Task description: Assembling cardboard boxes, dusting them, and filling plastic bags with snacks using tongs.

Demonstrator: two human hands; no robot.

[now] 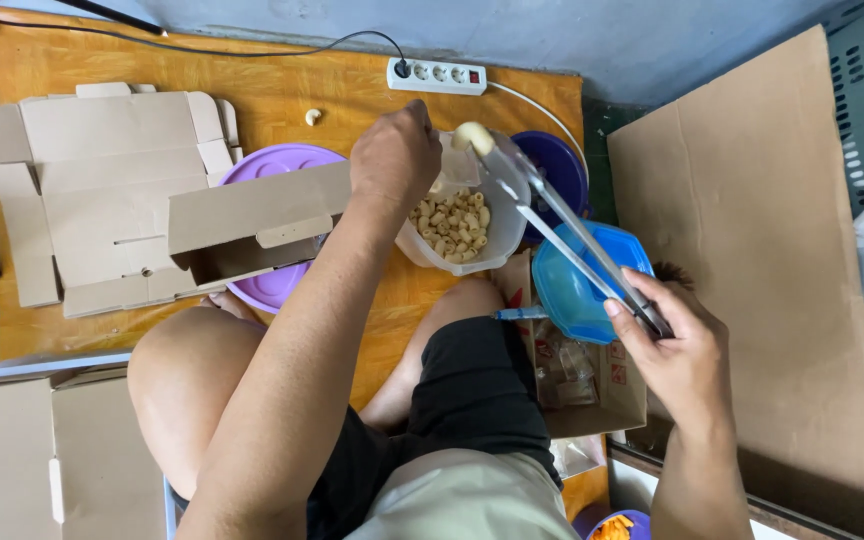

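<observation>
- Right hand clenches the handle end of metal tongs, whose tips pinch one pale snack piece above the bowl.
- Left hand grips the rim of the white bowl, apparently steadying it; small tube-shaped pieces fill it.
- Blue lid lies beside the bowl.
- Flattened cardboard box and power strip lie beyond.

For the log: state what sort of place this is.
Probably a home floor used as an informal snack-packing spot. A person sits on an orange patterned mat, beside unfolded brown cardboard boxes, a white plastic tub of small pale snack pieces and a white power strip.
</observation>
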